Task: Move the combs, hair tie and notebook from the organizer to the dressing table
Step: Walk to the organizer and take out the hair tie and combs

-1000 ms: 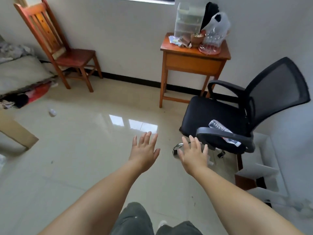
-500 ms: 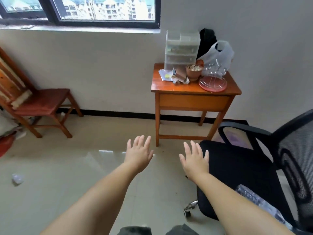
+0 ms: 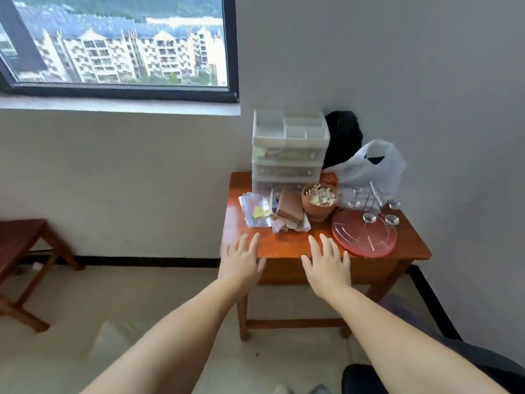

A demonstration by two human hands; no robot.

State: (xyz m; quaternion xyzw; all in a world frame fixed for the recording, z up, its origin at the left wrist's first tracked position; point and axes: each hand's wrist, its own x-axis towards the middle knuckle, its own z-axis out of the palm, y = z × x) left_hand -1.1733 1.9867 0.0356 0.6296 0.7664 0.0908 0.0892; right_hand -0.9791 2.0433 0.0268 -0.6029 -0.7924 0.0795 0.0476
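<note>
A translucent white drawer organizer (image 3: 288, 150) stands at the back of a small orange-brown wooden table (image 3: 287, 247) against the wall. Its drawers are shut, and coloured things show faintly through the fronts; I cannot make out combs, a hair tie or a notebook. My left hand (image 3: 241, 263) and my right hand (image 3: 326, 265) are stretched out flat in front of the table's front edge, fingers apart, holding nothing.
On the table lie a brown block on crumpled papers (image 3: 288, 209), a clay pot of small pieces (image 3: 319, 203), a red glass plate (image 3: 363, 237), metal stands, a white plastic bag (image 3: 369, 166). A wooden chair (image 3: 20, 251) stands left; a black office chair (image 3: 443, 368) lower right.
The view has swung up and closed in on the table. The organizer is now much nearer and my open hands reach its front edge. The office chair has slid out to the lower right.
</note>
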